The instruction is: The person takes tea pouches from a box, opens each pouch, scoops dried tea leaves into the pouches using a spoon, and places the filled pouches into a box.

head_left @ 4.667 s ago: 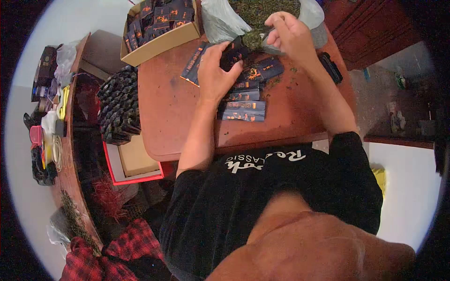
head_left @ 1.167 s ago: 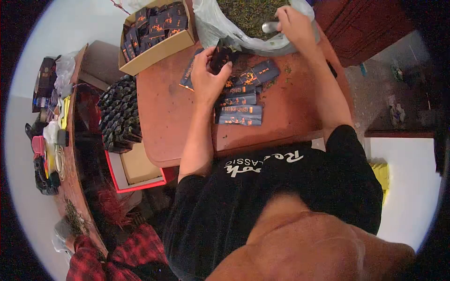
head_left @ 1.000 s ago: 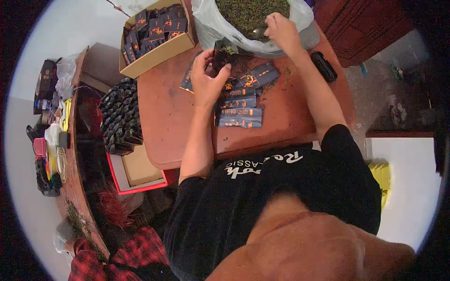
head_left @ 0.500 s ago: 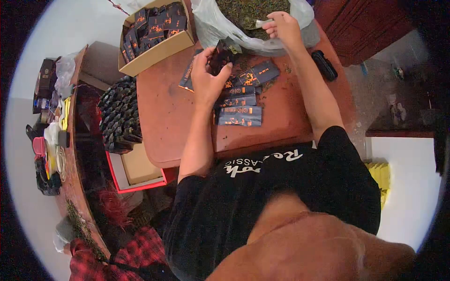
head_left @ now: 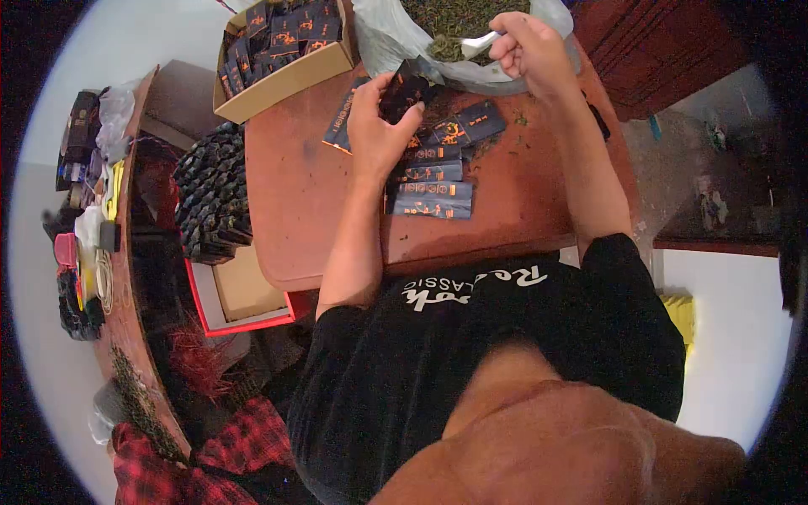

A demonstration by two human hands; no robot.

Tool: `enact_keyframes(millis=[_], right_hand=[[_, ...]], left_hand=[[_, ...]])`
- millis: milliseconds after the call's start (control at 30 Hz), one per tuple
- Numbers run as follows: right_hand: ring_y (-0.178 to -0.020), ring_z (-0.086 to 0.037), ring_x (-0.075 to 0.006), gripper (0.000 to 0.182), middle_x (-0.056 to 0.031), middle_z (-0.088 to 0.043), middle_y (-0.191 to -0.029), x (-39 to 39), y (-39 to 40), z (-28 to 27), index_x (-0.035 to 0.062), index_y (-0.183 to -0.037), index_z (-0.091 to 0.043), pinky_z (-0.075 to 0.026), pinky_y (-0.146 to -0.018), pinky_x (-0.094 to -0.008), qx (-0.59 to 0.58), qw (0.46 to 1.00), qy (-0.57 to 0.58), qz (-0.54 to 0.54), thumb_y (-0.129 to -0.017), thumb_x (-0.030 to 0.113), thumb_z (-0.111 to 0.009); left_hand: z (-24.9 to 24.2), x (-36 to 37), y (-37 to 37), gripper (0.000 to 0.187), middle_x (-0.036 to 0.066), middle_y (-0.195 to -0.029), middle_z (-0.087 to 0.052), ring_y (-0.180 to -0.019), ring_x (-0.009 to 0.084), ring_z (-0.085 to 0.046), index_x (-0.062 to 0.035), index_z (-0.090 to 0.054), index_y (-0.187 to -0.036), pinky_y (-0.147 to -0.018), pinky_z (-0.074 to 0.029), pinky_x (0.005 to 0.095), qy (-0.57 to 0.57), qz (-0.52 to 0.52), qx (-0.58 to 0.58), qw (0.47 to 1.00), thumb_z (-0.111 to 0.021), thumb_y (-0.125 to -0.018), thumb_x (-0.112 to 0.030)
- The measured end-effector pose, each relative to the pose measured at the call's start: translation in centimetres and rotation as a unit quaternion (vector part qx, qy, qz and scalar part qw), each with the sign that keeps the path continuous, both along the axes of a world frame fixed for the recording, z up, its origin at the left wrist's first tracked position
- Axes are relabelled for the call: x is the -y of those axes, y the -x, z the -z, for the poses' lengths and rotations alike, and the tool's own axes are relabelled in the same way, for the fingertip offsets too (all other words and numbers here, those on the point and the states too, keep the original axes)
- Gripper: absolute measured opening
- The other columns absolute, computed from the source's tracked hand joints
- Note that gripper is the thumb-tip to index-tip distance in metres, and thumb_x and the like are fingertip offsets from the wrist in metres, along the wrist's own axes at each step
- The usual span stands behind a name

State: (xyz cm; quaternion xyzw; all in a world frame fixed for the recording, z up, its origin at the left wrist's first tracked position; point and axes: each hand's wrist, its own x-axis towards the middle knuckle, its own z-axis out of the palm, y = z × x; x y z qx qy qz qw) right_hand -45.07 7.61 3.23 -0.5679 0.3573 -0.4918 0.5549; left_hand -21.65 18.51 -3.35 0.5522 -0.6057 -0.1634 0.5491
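My left hand (head_left: 374, 126) is closed around a small black packet (head_left: 405, 94), tilted over the table beside the bag. My right hand (head_left: 536, 57) grips a white spoon (head_left: 481, 44) by its handle. Dried leaves (head_left: 446, 48) sit at the spoon's far end, a short way above and right of the packet. Below the spoon, a clear plastic bag (head_left: 380, 38) stands open, full of loose dried green leaf (head_left: 454, 14). Several flat black packets with orange print (head_left: 433, 202) lie on the table (head_left: 316, 202), overlapping near my left wrist.
A cardboard box (head_left: 290, 82) of black packets stands at the back left. Many dark packets (head_left: 210, 198) are stacked beside the table, above a red-edged box (head_left: 250, 290). A cluttered shelf (head_left: 126, 278) runs along the left. Leaf crumbs lie on the tabletop.
My right hand has shifted to the right, and more of the spoon shows, with leaves at its end. My left hand still holds the packet. The whole view has shifted slightly.
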Motion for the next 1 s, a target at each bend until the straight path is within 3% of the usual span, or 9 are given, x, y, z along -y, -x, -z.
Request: enact_keyframes(millis=[267,333,467,600,700,800,900,933,1000], right_hand=[[-0.055,-0.055,-0.0056,0.027,-0.0039,-0.065,-0.071,-3.2,-3.0,-1.4,0.0062,-0.101,-0.062,-0.042,-0.047,-0.0195,-0.108,0.991,0.080,0.017,-0.100,0.030,-0.050],[-0.057,-0.060,-0.0130,0.023,-0.0076,-0.065,-0.070,-5.0,-4.0,-2.6,0.0048,-0.101,-0.061,-0.047,-0.050,-0.0265,-0.176,0.971,0.151,0.053,-0.097,0.025,-0.051],[-0.063,-0.065,-0.0284,0.017,-0.0139,-0.062,-0.069,-6.9,-5.5,-2.4,0.0039,-0.100,-0.057,-0.052,-0.056,-0.0390,-0.310,0.870,0.378,0.054,-0.093,0.020,-0.054],[-0.073,-0.064,-0.0366,0.010,-0.0169,-0.063,-0.080,-7.3,-6.4,0.4,0.0067,-0.095,-0.054,-0.050,-0.063,-0.0465,-0.399,0.765,0.506,0.003,-0.088,0.014,-0.056],[-0.074,-0.064,-0.0347,0.014,-0.0140,-0.064,-0.080,-7.2,-6.2,-0.2,0.0074,-0.099,-0.057,-0.052,-0.065,-0.0449,-0.373,0.763,0.527,0.027,-0.086,0.013,-0.057],[-0.075,-0.065,-0.0323,0.021,-0.0107,-0.065,-0.081,-7.8,-5.4,-2.0,0.0083,-0.105,-0.061,-0.053,-0.066,-0.0420,-0.318,0.815,0.483,0.043,-0.086,0.014,-0.057],[-0.073,-0.067,-0.0265,0.022,-0.0074,-0.067,-0.085,-8.1,-4.5,-3.2,0.0079,-0.110,-0.063,-0.055,-0.067,-0.0353,-0.296,0.817,0.481,0.117,-0.090,0.013,-0.056],[-0.073,-0.068,-0.0181,0.017,-0.0066,-0.069,-0.089,-8.4,-4.1,-3.2,0.0061,-0.109,-0.062,-0.055,-0.066,-0.0304,-0.244,0.873,0.403,0.126,-0.096,0.015,-0.054],[-0.071,-0.067,-0.0129,0.018,-0.0056,-0.069,-0.086,-8.0,-3.0,-2.5,0.0047,-0.108,-0.063,-0.054,-0.064,-0.0273,-0.181,0.902,0.359,0.157,-0.099,0.017,-0.053]], left_hand=[[0.1,0.2,0.0,0.050,0.012,-0.106,-0.064,-0.099,0.0266,-0.062,-0.0026,-0.061,-0.112,-0.089,-0.048,0.0355,0.038,-0.025,-0.003,0.999,-0.080,-0.069,-0.017],[0.2,0.1,0.0,0.050,0.012,-0.107,-0.064,-0.100,0.0269,-0.061,-0.0024,-0.061,-0.113,-0.090,-0.048,0.0357,0.032,-0.025,-0.005,0.999,-0.080,-0.069,-0.017],[0.5,0.3,0.1,0.052,0.013,-0.107,-0.064,-0.102,0.0273,-0.061,-0.0027,-0.061,-0.114,-0.091,-0.047,0.0361,0.025,-0.017,-0.017,0.999,-0.080,-0.068,-0.017],[-0.5,-0.2,0.2,0.052,0.012,-0.107,-0.063,-0.100,0.0277,-0.061,-0.0038,-0.061,-0.114,-0.090,-0.048,0.0362,0.024,-0.014,0.007,1.000,-0.080,-0.067,-0.016],[-0.3,0.0,0.1,0.051,0.012,-0.107,-0.063,-0.100,0.0265,-0.061,-0.0047,-0.061,-0.114,-0.089,-0.048,0.0368,0.030,-0.017,-0.009,0.999,-0.079,-0.068,-0.015],[-0.7,-0.3,0.3,0.050,0.011,-0.107,-0.063,-0.101,0.0249,-0.061,-0.0048,-0.061,-0.115,-0.087,-0.050,0.0358,0.011,-0.011,-0.061,0.998,-0.079,-0.069,-0.014],[-0.2,-0.1,-0.2,0.056,0.010,-0.118,-0.060,-0.110,0.0236,-0.058,-0.0039,-0.056,-0.124,-0.092,-0.050,0.0359,-0.017,0.017,-0.089,0.996,-0.079,-0.074,-0.011],[0.1,0.0,-0.4,0.056,0.010,-0.119,-0.059,-0.111,0.0234,-0.057,-0.0035,-0.055,-0.125,-0.092,-0.050,0.0359,-0.014,0.028,-0.102,0.994,-0.078,-0.074,-0.010],[0.6,0.3,-0.8,0.056,0.010,-0.120,-0.058,-0.112,0.0232,-0.056,-0.0027,-0.054,-0.127,-0.092,-0.050,0.0357,-0.009,0.049,-0.126,0.991,-0.077,-0.076,-0.009]])
